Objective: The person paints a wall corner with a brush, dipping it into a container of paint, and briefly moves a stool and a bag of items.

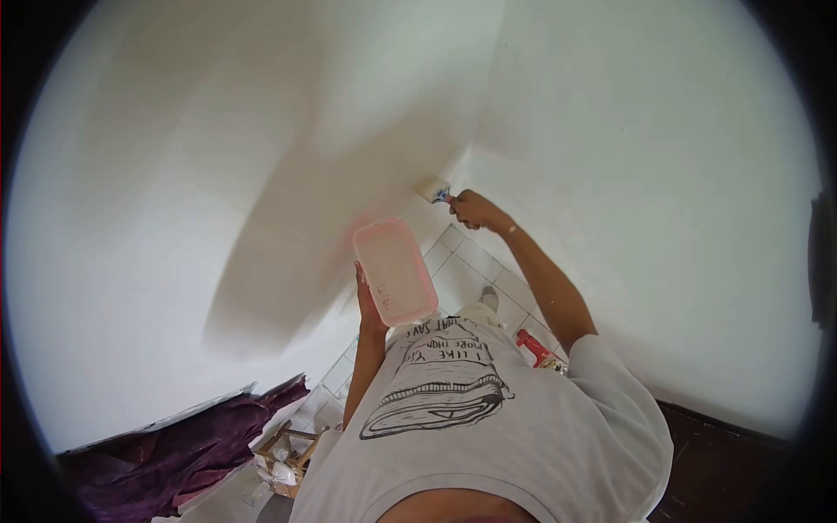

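Observation:
My right hand (475,210) is closed around the handle of a paintbrush (433,189), its pale bristles pointing left at the white wall (366,166) near the corner. In my left hand (370,301) is a pink-rimmed plastic tub (395,272), gripped along its left side and lower edge. Whitish paint fills the inside of the tub, and faint dark marks show near its lower end. The tub is tilted in front of my chest, below and left of the brush. Part of my left hand is hidden behind the tub.
White tiles (475,257) cover the floor in the corner. A red object (534,347) lies by my right side. At lower left, purple cloth (192,444) drapes beside a small wooden stool (301,444) with plastic bags. A dark brown surface (724,466) is at lower right.

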Demonstrator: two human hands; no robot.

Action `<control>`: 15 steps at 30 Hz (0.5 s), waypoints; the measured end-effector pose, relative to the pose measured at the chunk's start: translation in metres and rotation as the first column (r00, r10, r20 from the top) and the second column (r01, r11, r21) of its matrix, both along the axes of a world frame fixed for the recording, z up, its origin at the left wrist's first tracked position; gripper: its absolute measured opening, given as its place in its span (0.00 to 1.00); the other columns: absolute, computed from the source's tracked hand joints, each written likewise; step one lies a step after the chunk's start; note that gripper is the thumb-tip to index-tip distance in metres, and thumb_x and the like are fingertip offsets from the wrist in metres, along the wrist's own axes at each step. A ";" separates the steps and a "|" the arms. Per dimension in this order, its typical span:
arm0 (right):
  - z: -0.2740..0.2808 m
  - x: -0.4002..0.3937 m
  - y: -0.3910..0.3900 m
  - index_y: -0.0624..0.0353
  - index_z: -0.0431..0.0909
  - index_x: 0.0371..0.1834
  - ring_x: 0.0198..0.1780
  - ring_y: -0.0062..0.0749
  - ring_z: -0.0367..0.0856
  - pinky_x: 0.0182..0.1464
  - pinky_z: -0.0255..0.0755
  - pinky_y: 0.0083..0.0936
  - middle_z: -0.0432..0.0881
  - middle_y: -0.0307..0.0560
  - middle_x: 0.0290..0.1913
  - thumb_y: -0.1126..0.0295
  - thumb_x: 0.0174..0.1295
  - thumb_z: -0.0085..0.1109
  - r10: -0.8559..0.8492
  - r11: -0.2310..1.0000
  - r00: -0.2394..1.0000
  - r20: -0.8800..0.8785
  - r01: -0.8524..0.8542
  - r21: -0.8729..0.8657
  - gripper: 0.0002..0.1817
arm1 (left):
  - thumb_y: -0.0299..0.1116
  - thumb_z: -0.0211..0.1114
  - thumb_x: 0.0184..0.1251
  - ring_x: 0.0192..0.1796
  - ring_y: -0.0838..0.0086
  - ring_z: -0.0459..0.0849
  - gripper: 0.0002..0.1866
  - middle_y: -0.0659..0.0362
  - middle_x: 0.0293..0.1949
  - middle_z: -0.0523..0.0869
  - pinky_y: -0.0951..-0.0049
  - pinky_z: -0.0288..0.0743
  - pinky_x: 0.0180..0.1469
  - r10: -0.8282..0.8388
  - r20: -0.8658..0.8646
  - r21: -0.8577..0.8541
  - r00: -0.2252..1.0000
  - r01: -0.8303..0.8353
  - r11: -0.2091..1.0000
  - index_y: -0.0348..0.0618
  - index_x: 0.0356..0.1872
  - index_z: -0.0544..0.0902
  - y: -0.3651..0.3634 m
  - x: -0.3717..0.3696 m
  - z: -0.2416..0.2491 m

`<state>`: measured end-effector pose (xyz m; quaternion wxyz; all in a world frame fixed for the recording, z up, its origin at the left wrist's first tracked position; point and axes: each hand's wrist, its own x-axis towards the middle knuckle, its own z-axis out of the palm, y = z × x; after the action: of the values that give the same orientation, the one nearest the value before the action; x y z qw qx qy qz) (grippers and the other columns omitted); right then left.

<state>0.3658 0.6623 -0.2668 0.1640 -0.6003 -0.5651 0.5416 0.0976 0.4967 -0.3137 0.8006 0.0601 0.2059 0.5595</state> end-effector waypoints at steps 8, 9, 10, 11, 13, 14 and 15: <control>0.205 0.015 -0.015 0.61 0.78 0.32 0.17 0.14 0.56 0.18 0.51 0.19 0.63 0.29 0.17 0.48 0.77 0.51 0.023 0.960 0.936 -0.351 0.077 0.268 0.26 | 0.65 0.42 0.80 0.62 0.61 0.83 0.36 0.56 0.65 0.80 0.52 0.84 0.61 -0.043 -0.040 0.047 0.998 0.045 0.998 0.52 0.76 0.66 0.005 0.007 0.008; 0.209 0.017 -0.017 0.60 0.77 0.31 0.17 0.13 0.55 0.18 0.52 0.18 0.62 0.29 0.17 0.47 0.77 0.50 0.019 0.935 0.898 -0.440 0.140 0.326 0.27 | 0.65 0.42 0.80 0.62 0.61 0.83 0.36 0.56 0.65 0.80 0.52 0.84 0.61 -0.047 -0.025 0.053 0.999 0.049 0.997 0.52 0.76 0.66 0.006 0.007 0.008; 0.193 0.018 -0.013 0.60 0.75 0.30 0.18 0.17 0.60 0.18 0.58 0.21 0.67 0.33 0.19 0.47 0.78 0.48 0.033 0.935 0.844 -0.535 0.162 0.315 0.27 | 0.65 0.42 0.80 0.62 0.61 0.83 0.36 0.56 0.65 0.80 0.52 0.84 0.61 -0.046 -0.024 0.054 0.999 0.047 0.997 0.52 0.76 0.66 0.006 0.007 0.007; 0.165 0.013 -0.008 0.60 0.75 0.30 0.18 0.17 0.60 0.18 0.58 0.21 0.67 0.33 0.19 0.47 0.78 0.48 0.036 0.935 0.844 -0.535 0.161 0.316 0.27 | 0.65 0.42 0.80 0.62 0.61 0.83 0.35 0.56 0.65 0.80 0.52 0.84 0.61 -0.041 -0.022 0.056 0.999 0.042 0.998 0.52 0.76 0.66 0.006 0.006 0.006; 0.094 -0.003 0.002 0.62 0.75 0.33 0.19 0.24 0.68 0.20 0.65 0.28 0.72 0.39 0.21 0.50 0.79 0.45 -0.027 0.908 0.971 -0.237 0.123 0.400 0.26 | 0.65 0.43 0.80 0.62 0.60 0.84 0.35 0.56 0.65 0.80 0.52 0.83 0.61 -0.033 -0.023 0.059 0.999 0.035 0.998 0.53 0.75 0.67 0.007 0.003 0.004; 0.058 -0.005 0.003 0.64 0.77 0.35 0.20 0.27 0.70 0.22 0.68 0.31 0.73 0.42 0.22 0.50 0.79 0.45 0.029 0.943 0.988 -0.150 0.023 0.331 0.26 | 0.65 0.43 0.80 0.62 0.60 0.84 0.34 0.56 0.65 0.80 0.52 0.83 0.61 -0.023 -0.021 0.046 1.000 0.024 0.999 0.53 0.75 0.67 0.007 0.001 0.001; 0.027 -0.005 0.002 0.65 0.78 0.37 0.21 0.30 0.73 0.24 0.70 0.33 0.74 0.44 0.23 0.50 0.79 0.44 0.091 0.966 0.994 -0.067 -0.071 0.249 0.27 | 0.64 0.44 0.80 0.61 0.60 0.84 0.34 0.57 0.65 0.80 0.51 0.83 0.61 -0.013 -0.020 0.033 1.000 0.014 0.999 0.54 0.75 0.68 0.007 0.000 -0.001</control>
<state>0.3606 0.6648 -0.2395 0.2370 -0.5301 -0.6452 0.4965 0.0975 0.5037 -0.3147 0.8012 0.0802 0.2042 0.5567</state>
